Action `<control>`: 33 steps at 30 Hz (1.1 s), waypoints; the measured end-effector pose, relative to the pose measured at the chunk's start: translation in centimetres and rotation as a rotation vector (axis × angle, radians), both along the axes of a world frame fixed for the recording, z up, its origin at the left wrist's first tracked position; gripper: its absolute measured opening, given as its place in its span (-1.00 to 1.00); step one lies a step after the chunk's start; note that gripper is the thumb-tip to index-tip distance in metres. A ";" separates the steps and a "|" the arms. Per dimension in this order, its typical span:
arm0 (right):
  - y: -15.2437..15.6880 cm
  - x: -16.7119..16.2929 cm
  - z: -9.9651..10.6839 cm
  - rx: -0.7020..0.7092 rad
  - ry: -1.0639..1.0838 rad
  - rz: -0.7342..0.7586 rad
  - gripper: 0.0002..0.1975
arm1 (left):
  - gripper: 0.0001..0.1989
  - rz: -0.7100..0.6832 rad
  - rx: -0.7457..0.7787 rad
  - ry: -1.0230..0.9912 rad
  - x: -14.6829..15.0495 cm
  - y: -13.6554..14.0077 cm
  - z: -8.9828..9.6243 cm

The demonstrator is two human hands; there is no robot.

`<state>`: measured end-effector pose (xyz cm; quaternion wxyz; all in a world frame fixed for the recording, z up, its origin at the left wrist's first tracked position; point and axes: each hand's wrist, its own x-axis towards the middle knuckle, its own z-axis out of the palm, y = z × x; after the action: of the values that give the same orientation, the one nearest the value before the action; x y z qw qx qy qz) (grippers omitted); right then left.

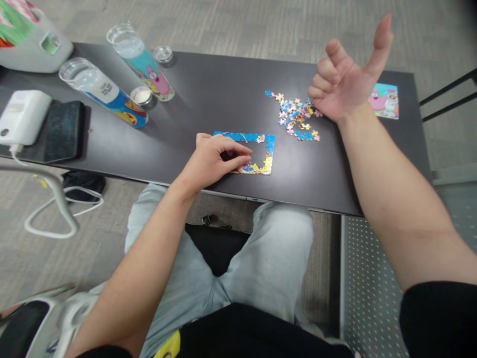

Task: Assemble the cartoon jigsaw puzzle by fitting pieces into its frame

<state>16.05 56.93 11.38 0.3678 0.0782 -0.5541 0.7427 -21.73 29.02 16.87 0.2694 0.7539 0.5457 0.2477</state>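
Note:
A partly joined jigsaw puzzle (270,154) lies near the table's front edge, its blue and yellow border surrounding a gap where the dark table shows. My left hand (218,155) rests over its left side, thumb and index fingertip pinched on a small puzzle piece, mostly hidden by the fingers. Up in the air to the right is my right hand (343,82), palm showing, thumb and index finger spread apart, the other fingers curled, nothing in it. Loose puzzle pieces (296,117) are heaped on the table just left of and beneath it.
A picture card (389,102) lies behind my right wrist. Two clear tubes with cartoon prints (108,94) lie at the left beside metal lids (143,96). Further left are a white charger (26,117), a black box (63,130) and a white container (48,47).

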 end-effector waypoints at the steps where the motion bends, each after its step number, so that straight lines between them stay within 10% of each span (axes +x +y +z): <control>1: 0.0 0.0 0.1 0.003 -0.006 0.003 -0.02 | -0.82 0.000 0.001 -0.002 0.0 0.0 -0.1; 13: -0.5 -0.3 -0.6 -0.116 0.025 -0.082 -0.05 | -0.83 0.070 0.014 -0.044 0.2 -0.3 -0.5; 19: 2.2 0.0 -1.6 0.029 0.085 0.221 -0.23 | -0.53 0.022 0.045 -0.210 -0.6 0.1 -1.1; 33: -2.2 0.1 1.1 -0.036 0.040 0.106 -0.12 | -0.81 0.054 0.044 -0.172 -2.6 0.0 -0.6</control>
<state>16.11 54.77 12.44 0.3404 0.1158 -0.5284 0.7691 -24.35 28.99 16.30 0.2920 0.7206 0.5351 0.3303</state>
